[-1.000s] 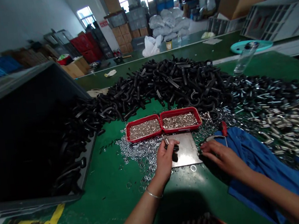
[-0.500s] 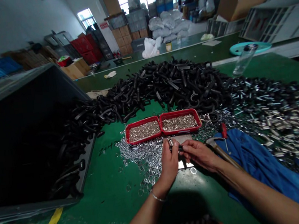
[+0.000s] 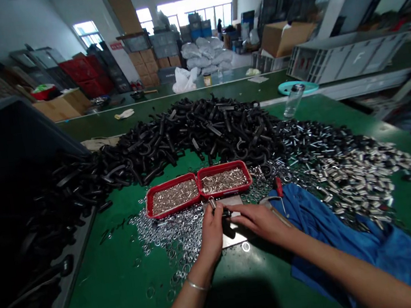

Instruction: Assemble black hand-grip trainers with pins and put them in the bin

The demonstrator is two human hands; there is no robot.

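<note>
My left hand (image 3: 211, 233) is closed around a small black part (image 3: 226, 212), most of it hidden by the fingers. A shiny ribbed metal piece (image 3: 212, 202) sticks up above the thumb of that hand. From the right, my right hand (image 3: 260, 221) reaches across with its fingers closed on the other end of the black part. Both hands are over a flat metal plate (image 3: 228, 241) on the green table. Just beyond them stand two red trays, the left tray (image 3: 174, 211) and the right tray (image 3: 226, 192), filled with small metal pins.
Loose metal rings (image 3: 171, 240) spread left of the hands. A heap of curved black parts (image 3: 205, 124) arcs behind the trays. To the right lie a hammer (image 3: 278, 214), a red-handled tool (image 3: 279, 186), a blue cloth (image 3: 324, 239) and metal cylinders (image 3: 358, 175). A dark bin (image 3: 79, 269) stands left.
The camera has turned right, so the scene sits further left. My right hand's fingers now stretch straighter along the black part. My left hand keeps its hold.
</note>
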